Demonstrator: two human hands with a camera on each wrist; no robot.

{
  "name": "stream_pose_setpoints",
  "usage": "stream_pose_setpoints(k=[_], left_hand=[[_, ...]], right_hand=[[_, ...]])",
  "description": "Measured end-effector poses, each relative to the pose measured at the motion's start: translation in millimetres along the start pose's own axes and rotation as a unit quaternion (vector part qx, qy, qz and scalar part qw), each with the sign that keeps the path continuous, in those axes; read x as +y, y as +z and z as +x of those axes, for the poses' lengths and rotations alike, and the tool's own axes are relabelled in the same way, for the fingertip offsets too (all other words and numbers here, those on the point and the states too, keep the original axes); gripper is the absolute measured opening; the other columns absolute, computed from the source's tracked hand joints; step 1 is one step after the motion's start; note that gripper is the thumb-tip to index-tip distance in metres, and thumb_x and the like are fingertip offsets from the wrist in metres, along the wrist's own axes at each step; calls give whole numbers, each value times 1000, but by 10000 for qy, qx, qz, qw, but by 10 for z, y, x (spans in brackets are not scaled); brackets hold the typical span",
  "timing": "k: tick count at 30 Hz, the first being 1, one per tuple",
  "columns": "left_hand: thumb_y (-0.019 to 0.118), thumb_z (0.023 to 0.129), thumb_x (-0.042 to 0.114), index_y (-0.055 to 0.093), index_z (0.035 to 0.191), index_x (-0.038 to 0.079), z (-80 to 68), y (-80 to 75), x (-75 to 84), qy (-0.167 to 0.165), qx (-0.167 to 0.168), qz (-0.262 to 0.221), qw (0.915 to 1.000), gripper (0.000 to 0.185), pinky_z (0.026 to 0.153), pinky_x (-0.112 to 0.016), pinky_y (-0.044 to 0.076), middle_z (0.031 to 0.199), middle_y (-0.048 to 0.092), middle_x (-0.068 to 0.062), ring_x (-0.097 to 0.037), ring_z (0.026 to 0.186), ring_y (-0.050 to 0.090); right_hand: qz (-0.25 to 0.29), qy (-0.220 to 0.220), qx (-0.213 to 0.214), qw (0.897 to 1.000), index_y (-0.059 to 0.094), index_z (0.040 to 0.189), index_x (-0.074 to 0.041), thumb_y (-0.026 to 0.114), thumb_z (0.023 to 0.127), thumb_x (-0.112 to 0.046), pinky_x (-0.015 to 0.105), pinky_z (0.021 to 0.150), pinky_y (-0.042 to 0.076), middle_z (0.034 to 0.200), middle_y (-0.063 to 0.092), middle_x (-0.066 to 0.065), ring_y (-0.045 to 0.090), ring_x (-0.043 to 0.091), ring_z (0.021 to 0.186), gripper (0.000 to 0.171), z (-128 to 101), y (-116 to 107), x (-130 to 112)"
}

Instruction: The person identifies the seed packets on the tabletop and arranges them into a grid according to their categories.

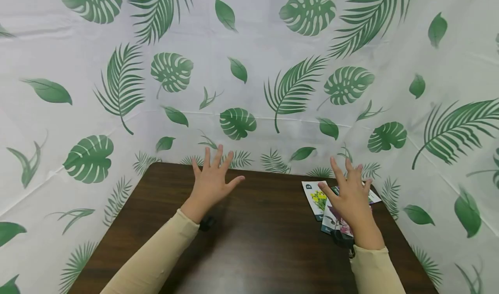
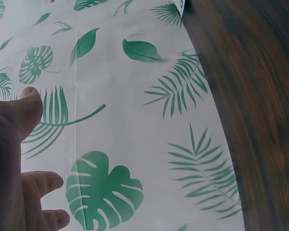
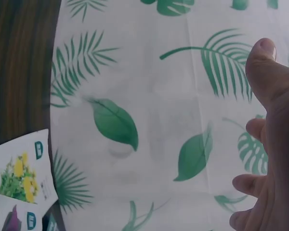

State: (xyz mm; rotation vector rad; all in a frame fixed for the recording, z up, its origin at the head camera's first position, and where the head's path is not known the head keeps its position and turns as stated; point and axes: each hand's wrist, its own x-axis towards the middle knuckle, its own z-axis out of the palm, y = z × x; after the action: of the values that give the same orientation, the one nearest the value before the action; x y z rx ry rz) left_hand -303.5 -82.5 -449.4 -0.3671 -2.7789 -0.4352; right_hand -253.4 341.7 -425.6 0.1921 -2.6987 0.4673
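Fingers point(image 1: 213, 157) of left hand point(image 1: 212, 182) spread straight, holding nothing, raised over far edge of table point(image 1: 249, 242). Fingers point(image 1: 343, 169) of right hand point(image 1: 351, 196) likewise spread and empty, hovering above seed packets point(image 1: 317, 198) lying overlapped at far right of table. Yellow-flower packet point(image 3: 20, 175) topmost left, purple-flower packet point(image 1: 335, 222) partly hidden beneath wrist. Leaf-print cloth point(image 1: 249, 69) behind and on both sides.

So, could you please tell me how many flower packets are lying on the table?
3 show, overlapping near the table's right rear corner: a yellow-flower packet, a purple-flower packet and a third packet mostly behind the right hand, which may hide more.
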Motion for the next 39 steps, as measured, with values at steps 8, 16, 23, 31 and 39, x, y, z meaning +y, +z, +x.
stream_pose_setpoints(k=[8, 16, 23, 31, 39], left_hand=[[43, 99, 87, 19, 176, 34, -14, 99, 107, 216, 19, -178, 9996, 97, 129, -82, 1, 186, 8, -7, -44, 171, -3], [45, 99, 86, 18, 176, 32, -40, 183, 257, 349, -137, -294, 9989, 98, 132, -77, -3, 186, 6, -8, -36, 173, -3], [45, 100, 86, 22, 176, 33, -46, 283, 391, 348, -225, -352, 9985, 96, 134, -75, 1, 186, 7, -7, -36, 173, -1], [43, 100, 86, 23, 176, 33, -54, 433, 538, 464, -326, -498, 9972, 95, 134, -74, 2, 185, 12, -8, -36, 172, -1], [43, 100, 86, 29, 175, 32, -57, 573, 659, 592, -408, -638, 9954, 94, 135, -73, 5, 185, 15, -7, -37, 173, 6]], right_hand=[[162, 250, -23, 9996, 15, 177, -32, 62, 105, -63, 93, 115, -12, 181, 9, 31, -7, 64, 163, 92, -145, 128, 113], [261, 281, -15, 9993, 19, 177, -31, 65, 106, -57, 95, 114, -7, 179, 13, 34, -4, 69, 161, 89, -251, 220, 205], [313, 376, -96, 9988, 21, 177, -27, 64, 108, -56, 97, 113, -4, 178, 16, 35, -3, 72, 159, 86, -361, 273, 310], [436, 666, -48, 9968, 23, 176, -22, 63, 108, -52, 90, 121, -7, 175, 19, 38, 0, 72, 159, 85, -503, 313, 482], [794, 1010, -8, 9917, 23, 176, -23, 59, 111, -51, 89, 121, 11, 172, 24, 38, 15, 67, 160, 79, -535, 445, 665]])
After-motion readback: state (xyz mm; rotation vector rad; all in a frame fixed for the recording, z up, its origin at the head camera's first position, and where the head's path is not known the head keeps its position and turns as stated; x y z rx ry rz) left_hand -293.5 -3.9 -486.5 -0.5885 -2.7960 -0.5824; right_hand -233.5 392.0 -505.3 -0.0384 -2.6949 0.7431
